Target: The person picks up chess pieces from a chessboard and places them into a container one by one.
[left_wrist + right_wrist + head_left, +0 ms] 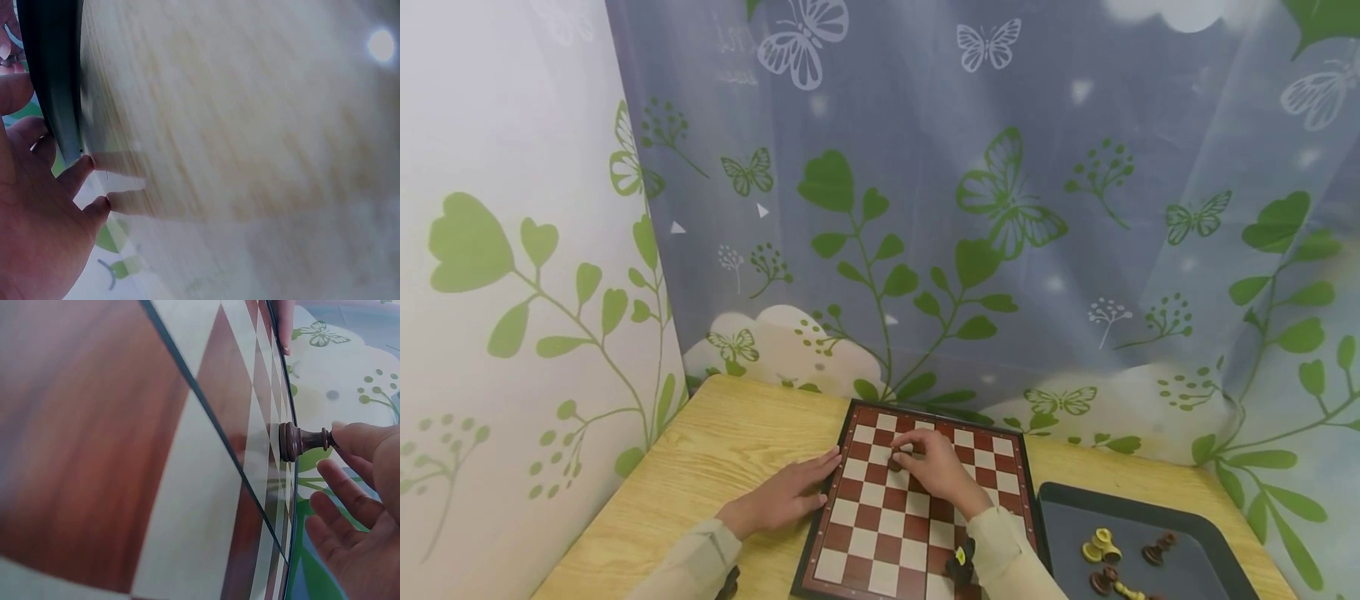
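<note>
A chessboard [880,521] with brown and cream squares lies on the wooden table. Over its far left part my right hand [938,468] pinches a dark brown chess piece [303,442] by its top between thumb and finger. In the right wrist view the piece's round base is at the board's surface; whether it touches cannot be told. The other fingers of that hand are loosely spread. My left hand [782,497] rests at the board's left edge, fingertips against the dark rim [62,75], with some fingers on the table.
To the right of the board stands a dark grey tray [1075,493]. It holds yellow chess pieces [1101,543] and dark brown chess pieces [1159,548], some lying down. A patterned curtain [910,208] hangs right behind the table [737,433].
</note>
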Demonstrator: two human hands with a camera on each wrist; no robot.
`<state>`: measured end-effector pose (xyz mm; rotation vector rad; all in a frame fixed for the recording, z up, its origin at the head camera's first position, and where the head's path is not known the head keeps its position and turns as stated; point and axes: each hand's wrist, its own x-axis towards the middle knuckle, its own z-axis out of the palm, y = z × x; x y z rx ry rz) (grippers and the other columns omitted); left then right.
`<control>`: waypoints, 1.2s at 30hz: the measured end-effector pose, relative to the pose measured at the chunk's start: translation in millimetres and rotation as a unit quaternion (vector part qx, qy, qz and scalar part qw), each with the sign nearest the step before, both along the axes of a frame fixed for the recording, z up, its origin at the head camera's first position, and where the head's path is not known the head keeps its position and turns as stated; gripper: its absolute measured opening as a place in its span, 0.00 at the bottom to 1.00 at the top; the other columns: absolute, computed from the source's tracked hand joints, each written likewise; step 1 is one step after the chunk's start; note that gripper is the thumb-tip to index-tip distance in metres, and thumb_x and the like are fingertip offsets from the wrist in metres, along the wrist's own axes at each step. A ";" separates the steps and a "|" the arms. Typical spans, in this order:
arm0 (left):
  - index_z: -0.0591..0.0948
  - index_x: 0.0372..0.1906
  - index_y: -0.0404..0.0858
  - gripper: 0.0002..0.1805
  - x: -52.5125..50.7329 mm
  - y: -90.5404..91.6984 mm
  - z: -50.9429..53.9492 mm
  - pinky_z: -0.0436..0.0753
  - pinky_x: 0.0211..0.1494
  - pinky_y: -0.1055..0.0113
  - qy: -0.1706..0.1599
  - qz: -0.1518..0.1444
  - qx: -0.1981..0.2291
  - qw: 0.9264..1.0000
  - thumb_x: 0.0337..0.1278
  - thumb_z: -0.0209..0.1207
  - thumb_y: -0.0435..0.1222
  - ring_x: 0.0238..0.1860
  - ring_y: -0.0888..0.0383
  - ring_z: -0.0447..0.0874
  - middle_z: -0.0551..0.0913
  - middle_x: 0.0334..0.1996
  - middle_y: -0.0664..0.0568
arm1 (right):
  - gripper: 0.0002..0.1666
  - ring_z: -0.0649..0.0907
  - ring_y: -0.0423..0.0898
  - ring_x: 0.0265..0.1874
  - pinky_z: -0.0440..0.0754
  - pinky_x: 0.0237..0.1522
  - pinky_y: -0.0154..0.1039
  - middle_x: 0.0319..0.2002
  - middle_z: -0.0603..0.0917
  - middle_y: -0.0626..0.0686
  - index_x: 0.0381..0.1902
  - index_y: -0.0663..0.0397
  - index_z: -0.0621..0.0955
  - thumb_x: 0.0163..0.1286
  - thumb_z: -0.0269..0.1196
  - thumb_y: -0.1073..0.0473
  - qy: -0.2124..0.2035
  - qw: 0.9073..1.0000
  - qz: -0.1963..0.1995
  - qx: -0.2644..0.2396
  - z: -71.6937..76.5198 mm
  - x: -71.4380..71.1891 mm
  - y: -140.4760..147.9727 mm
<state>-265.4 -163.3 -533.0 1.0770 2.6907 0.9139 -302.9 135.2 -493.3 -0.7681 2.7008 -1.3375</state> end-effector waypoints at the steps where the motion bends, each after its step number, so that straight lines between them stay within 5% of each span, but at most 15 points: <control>1: 0.58 0.78 0.27 0.35 0.4 0.2 0.6 0.59 0.72 0.28 0.000 0.001 0.000 1.000 0.79 0.47 0.46 0.76 0.32 0.58 0.55 0.79 0.35 | 0.11 0.83 0.62 0.57 0.82 0.56 0.57 0.54 0.85 0.59 0.51 0.60 0.85 0.74 0.64 0.63 -0.002 1.000 -0.001 0.001 0.0 -0.5 -0.2; 18: 0.57 0.78 0.29 0.35 -2.1 -1.0 -0.7 0.59 0.71 0.28 0.002 0.007 -0.008 1.000 0.80 0.47 0.47 0.76 0.33 0.59 0.55 0.79 0.37 | 0.08 0.84 0.57 0.51 0.83 0.45 0.47 0.51 0.85 0.56 0.47 0.59 0.86 0.72 0.65 0.64 0.005 1.000 -0.009 0.029 7.4 -3.0 -3.7; 26: 0.58 0.78 0.29 0.35 -0.8 -1.0 -0.5 0.59 0.72 0.28 -0.002 0.007 -0.006 1.000 0.80 0.47 0.46 0.76 0.33 0.58 0.55 0.79 0.36 | 0.09 0.81 0.57 0.58 0.79 0.57 0.59 0.53 0.85 0.54 0.47 0.57 0.87 0.72 0.66 0.61 0.020 0.999 -0.026 0.017 18.0 -2.7 -4.6; 36: 0.57 0.78 0.28 0.35 -1.3 -1.3 -2.1 0.59 0.72 0.28 0.001 0.003 -0.004 1.000 0.80 0.46 0.46 0.76 0.33 0.58 0.55 0.79 0.36 | 0.10 0.82 0.58 0.56 0.80 0.58 0.60 0.52 0.86 0.54 0.47 0.58 0.87 0.71 0.67 0.60 0.012 1.000 0.000 0.015 11.4 3.0 1.8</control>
